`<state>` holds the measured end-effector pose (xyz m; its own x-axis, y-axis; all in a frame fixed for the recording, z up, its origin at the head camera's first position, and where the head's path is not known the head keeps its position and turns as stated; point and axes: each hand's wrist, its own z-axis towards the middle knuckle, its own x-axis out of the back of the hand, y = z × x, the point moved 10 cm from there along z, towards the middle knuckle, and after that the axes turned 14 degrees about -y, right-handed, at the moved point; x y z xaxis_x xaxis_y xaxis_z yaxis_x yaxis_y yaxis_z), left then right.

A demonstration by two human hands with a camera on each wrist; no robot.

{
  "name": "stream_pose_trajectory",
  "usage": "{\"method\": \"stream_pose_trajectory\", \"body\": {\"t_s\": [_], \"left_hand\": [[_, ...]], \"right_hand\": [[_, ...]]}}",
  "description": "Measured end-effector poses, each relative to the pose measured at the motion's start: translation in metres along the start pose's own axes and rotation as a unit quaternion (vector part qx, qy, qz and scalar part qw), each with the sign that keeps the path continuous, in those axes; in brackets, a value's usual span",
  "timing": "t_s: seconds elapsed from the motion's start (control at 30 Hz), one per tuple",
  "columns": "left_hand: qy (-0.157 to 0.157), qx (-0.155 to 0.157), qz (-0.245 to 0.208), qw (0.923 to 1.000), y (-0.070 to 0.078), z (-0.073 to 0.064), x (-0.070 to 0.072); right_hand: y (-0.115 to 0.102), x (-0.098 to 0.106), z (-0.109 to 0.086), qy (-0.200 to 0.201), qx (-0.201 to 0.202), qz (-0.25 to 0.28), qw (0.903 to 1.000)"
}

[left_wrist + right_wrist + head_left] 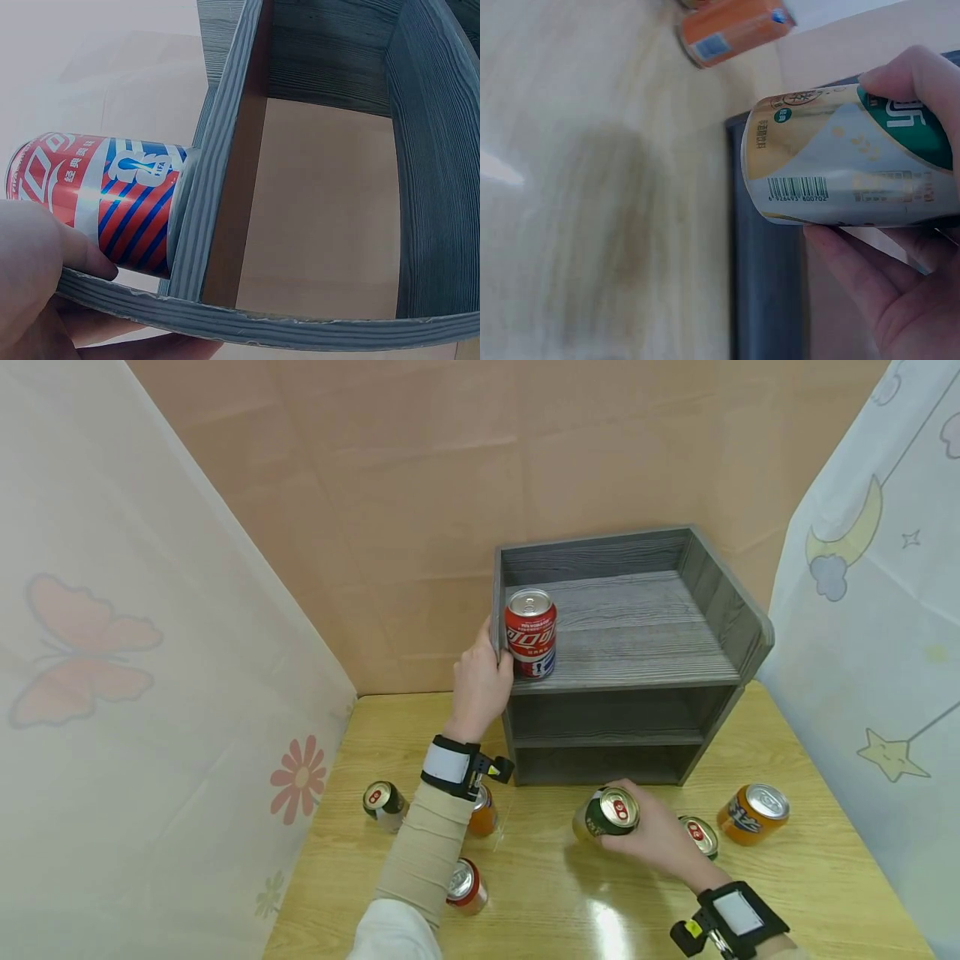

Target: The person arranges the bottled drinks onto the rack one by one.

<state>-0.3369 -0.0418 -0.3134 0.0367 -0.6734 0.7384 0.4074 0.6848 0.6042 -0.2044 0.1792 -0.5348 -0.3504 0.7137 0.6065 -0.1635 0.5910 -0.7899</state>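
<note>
My right hand (pixel 654 828) grips a green, white and gold drink can (pixel 613 811), held above the table in front of the grey wooden shelf (pixel 600 685). In the right wrist view, that can (pixel 840 161) shows its barcode, with the thumb and fingers around its sides. My left hand (pixel 482 687) pinches the shelf's left side panel, thumb inside and fingers outside. Beside the thumb, a red cola can (pixel 531 635) stands upright on the top shelf at the left. The left wrist view shows this cola can (pixel 124 199) close against the thumb.
On the table (pixel 547 893), an orange can (pixel 753 814) and a green can (pixel 699 837) stand right of my right hand. Around my left forearm are a green-and-white can (pixel 386 806), a partly hidden orange can (pixel 483 814) and a red-rimmed can (pixel 467 887). Fabric walls surround the table.
</note>
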Motion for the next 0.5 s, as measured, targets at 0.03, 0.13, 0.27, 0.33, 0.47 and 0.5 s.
{"method": "stream_pose_trajectory", "body": {"t_s": [0.03,0.13,0.27,0.33,0.47,0.5], "left_hand": [[0.0,0.0,0.0,1.0,0.0,0.0,0.0],[0.001,-0.002,-0.001,1.0,0.0,0.0,0.0],[0.001,-0.004,-0.003,1.0,0.001,0.0,0.0],[0.001,-0.004,-0.002,1.0,0.001,0.0,0.0],[0.001,-0.005,-0.003,1.0,0.001,0.0,-0.001],[0.001,-0.005,-0.002,1.0,0.0,0.001,-0.001]], "right_hand": [[-0.002,0.003,0.001,0.001,0.005,0.005,1.0],[-0.005,0.011,0.003,0.011,0.017,0.021,0.9996],[-0.012,0.023,0.005,0.033,0.029,0.016,0.9989],[-0.016,0.028,0.005,0.041,0.03,0.005,0.9987],[-0.025,0.035,0.008,0.04,0.036,0.008,0.9985],[-0.028,0.037,0.008,0.042,0.041,0.007,0.9983]]}}
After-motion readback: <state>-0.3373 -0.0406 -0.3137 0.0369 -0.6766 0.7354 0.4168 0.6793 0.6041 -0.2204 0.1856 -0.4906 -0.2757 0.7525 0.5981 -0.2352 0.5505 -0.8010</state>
